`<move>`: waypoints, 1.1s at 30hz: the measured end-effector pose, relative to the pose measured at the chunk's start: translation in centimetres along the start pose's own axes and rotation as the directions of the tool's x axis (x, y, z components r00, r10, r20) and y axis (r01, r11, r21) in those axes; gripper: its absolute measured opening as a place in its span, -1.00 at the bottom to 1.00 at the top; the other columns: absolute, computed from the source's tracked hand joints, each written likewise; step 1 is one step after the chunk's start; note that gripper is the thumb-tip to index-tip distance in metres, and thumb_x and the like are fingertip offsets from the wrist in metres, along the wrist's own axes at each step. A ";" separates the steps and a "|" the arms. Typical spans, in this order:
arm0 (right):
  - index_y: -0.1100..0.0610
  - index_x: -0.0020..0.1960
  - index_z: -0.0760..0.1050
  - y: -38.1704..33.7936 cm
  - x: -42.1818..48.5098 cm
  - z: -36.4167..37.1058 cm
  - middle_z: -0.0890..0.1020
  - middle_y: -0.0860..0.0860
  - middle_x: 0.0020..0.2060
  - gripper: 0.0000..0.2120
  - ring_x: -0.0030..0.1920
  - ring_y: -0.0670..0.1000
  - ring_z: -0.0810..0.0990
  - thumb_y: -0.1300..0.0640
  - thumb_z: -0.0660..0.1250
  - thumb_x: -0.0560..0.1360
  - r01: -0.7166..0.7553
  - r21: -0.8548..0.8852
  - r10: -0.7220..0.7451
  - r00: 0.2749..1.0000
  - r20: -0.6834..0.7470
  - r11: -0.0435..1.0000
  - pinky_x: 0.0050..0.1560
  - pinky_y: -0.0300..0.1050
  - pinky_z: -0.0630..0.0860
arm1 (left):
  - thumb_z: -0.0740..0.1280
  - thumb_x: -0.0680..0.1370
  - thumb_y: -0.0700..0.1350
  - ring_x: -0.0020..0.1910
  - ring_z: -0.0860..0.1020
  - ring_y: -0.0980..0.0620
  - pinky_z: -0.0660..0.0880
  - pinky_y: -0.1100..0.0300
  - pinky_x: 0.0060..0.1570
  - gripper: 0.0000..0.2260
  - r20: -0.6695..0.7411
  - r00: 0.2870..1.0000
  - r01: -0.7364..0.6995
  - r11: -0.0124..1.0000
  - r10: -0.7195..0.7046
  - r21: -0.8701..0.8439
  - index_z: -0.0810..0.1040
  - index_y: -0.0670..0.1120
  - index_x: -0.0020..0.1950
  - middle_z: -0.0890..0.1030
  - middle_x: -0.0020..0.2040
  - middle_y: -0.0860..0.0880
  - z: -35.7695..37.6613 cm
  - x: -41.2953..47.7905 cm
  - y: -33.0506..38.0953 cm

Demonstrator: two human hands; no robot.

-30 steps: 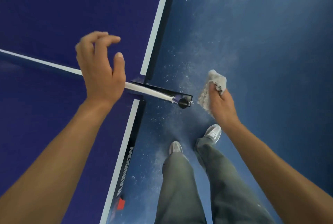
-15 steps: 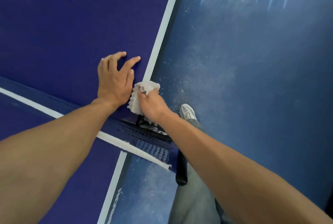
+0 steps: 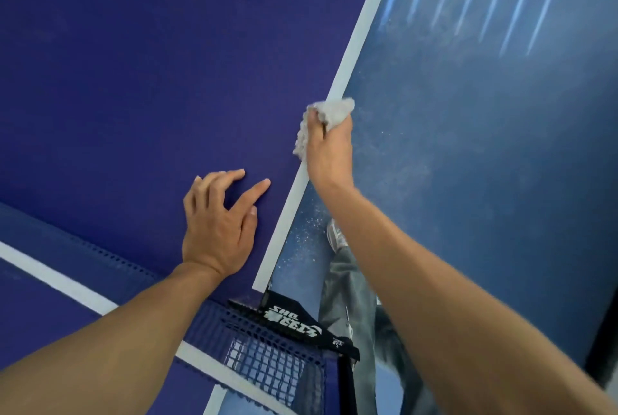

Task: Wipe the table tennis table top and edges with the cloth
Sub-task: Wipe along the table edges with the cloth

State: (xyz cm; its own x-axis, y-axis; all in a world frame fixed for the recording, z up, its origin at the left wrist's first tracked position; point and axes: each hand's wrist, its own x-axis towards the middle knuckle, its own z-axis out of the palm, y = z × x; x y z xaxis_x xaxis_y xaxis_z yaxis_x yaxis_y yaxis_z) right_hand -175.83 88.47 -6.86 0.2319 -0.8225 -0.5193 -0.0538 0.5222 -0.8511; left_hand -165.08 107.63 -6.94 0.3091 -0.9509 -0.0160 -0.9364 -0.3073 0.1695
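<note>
The dark blue table tennis table [image 3: 140, 73] fills the left of the view, with a white line along its right edge [image 3: 359, 33]. My right hand [image 3: 329, 150] grips a crumpled pale grey cloth [image 3: 331, 112] and presses it on that white edge, beyond the net. My left hand [image 3: 219, 224] rests flat on the table top with fingers spread, holding nothing, a little inside the edge and just past the net.
The blue net [image 3: 267, 361] with its white top band and black post clamp [image 3: 294, 317] crosses the bottom of the view. To the right lies a shiny blue floor [image 3: 485, 147]. My grey trouser leg [image 3: 351, 287] and a shoe [image 3: 334, 234] stand beside the table.
My right hand with the cloth has slid away from me along the table's right edge, away from the left hand. The left hand stays planted on the top.
</note>
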 end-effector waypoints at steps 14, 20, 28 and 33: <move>0.22 0.06 0.50 -4.4 5.5 -0.2 0.57 0.02 -0.30 -0.86 -0.41 -0.03 0.56 0.14 0.26 0.71 -0.094 -0.042 0.096 0.995 0.042 0.995 -0.39 -0.17 0.53 | 0.14 0.68 -0.02 0.42 0.39 -0.21 0.12 -0.21 0.56 -0.61 -0.023 1.000 0.015 0.999 -0.016 -0.028 0.43 0.14 0.50 0.44 0.42 -0.13 0.0 0.3 -0.1; 0.19 0.26 0.55 -9.6 13.1 -1.8 0.67 -0.03 -0.16 -0.68 -0.31 -0.09 0.68 -0.03 0.33 0.66 -0.072 -0.214 0.063 0.997 -0.051 0.974 -0.45 -0.30 0.48 | 0.15 0.68 -0.02 0.39 0.43 -0.22 0.15 -0.22 0.55 -0.61 -0.040 0.999 0.033 0.998 -0.035 -0.051 0.41 0.14 0.51 0.47 0.41 -0.12 0.1 0.2 0.0; 0.03 0.16 0.42 -1.4 2.4 -1.9 0.66 0.01 -0.08 -0.88 -0.17 -0.01 0.67 0.03 0.30 0.68 -0.031 -0.073 0.041 0.989 0.140 0.997 -0.13 0.00 0.66 | 0.28 0.60 -0.03 0.15 0.53 -0.17 0.16 -0.21 0.52 -0.78 -0.121 0.988 0.098 0.995 -0.100 -0.024 0.64 0.00 0.18 0.55 0.19 -0.06 -0.3 2.2 1.9; 0.23 0.33 0.35 -2.6 5.1 -2.0 0.61 0.14 0.07 -0.64 -0.07 0.00 0.66 0.04 0.32 0.67 -0.006 -0.110 0.022 0.989 0.146 0.994 -0.10 -0.08 0.63 | 0.31 0.56 -0.07 0.22 0.50 -0.13 0.12 -0.25 0.54 -0.78 -0.161 0.984 0.064 0.996 -0.074 -0.068 0.61 -0.03 0.18 0.55 0.22 -0.05 -0.2 9.3 5.0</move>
State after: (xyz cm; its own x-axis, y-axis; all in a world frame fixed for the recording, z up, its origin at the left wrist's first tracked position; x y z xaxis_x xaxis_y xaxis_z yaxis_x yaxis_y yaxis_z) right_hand -176.50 82.49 -7.42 0.3703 -0.7688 -0.5214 -0.1617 0.4993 -0.8512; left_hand -166.84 97.21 -6.00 0.4007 -0.9069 0.1305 -0.9013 -0.3645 0.2343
